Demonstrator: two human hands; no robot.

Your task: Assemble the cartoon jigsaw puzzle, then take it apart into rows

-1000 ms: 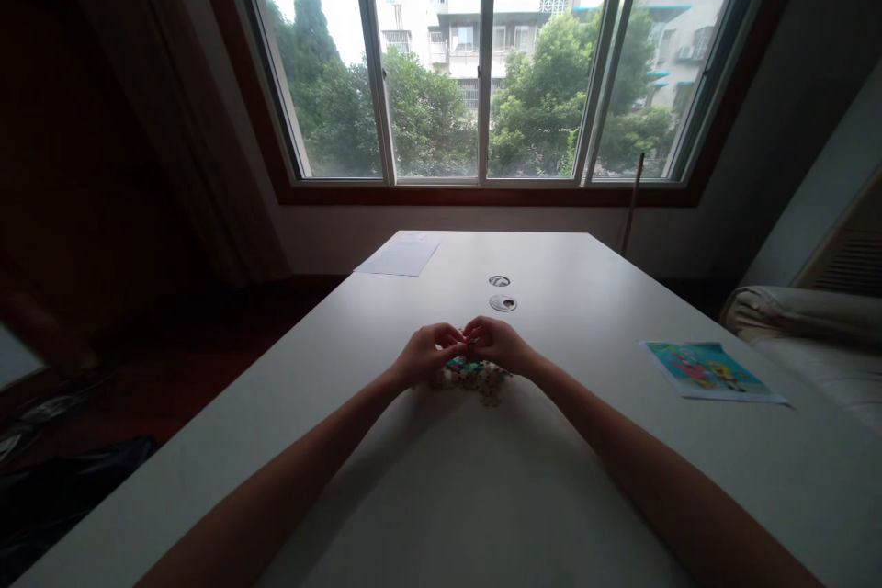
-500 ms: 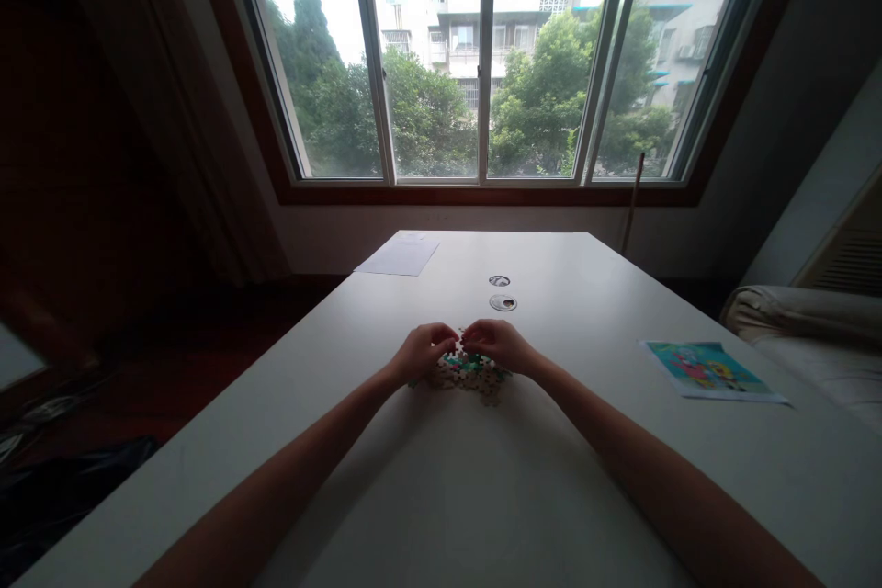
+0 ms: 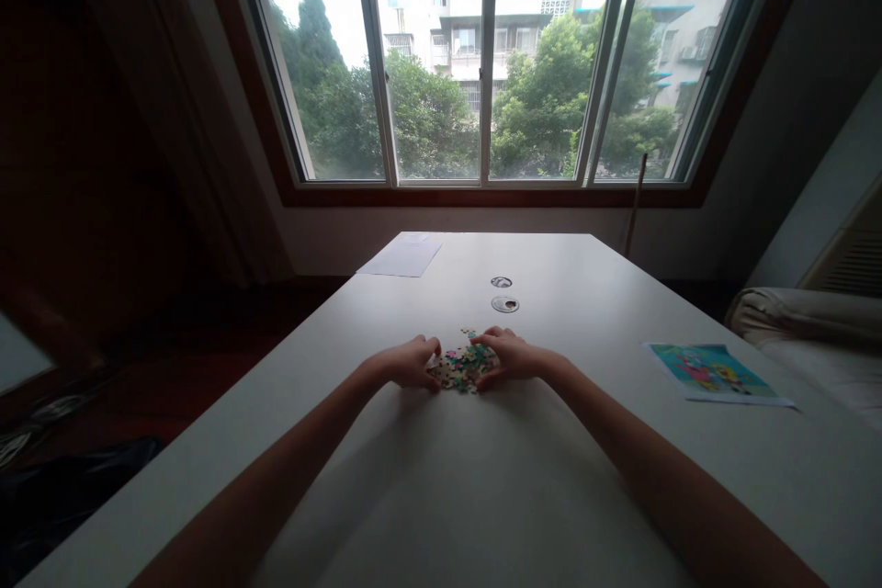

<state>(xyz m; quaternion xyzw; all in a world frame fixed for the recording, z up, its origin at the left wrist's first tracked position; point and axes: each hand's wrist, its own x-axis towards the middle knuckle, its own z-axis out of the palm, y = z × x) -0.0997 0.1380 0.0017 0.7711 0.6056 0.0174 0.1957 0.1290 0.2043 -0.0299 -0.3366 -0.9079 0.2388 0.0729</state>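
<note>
A loose pile of small jigsaw puzzle pieces (image 3: 456, 371), some coloured and some plain beige, lies on the white table (image 3: 441, 487). At the pile's left edge is my left hand (image 3: 412, 362), its thumb and fingers apart and curved around that side. My right hand (image 3: 508, 356) curves around the right side, fingers spread, with fingertips touching or just over the pieces. Between them the two hands cup the heap. A few pieces lie slightly apart at its far edge. Parts of the pile are hidden under the fingers.
Two small round picture discs, the nearer disc (image 3: 505, 304) and the farther disc (image 3: 501, 282), lie beyond the pile. A colourful cartoon picture sheet (image 3: 717, 373) is at the right, a white paper sheet (image 3: 401, 255) at the far left corner. A sofa (image 3: 799, 322) stands beside the table.
My hands were close together above the pile with fingertips nearly meeting. They have moved apart and lower to its two sides, and the heap now looks more gathered.
</note>
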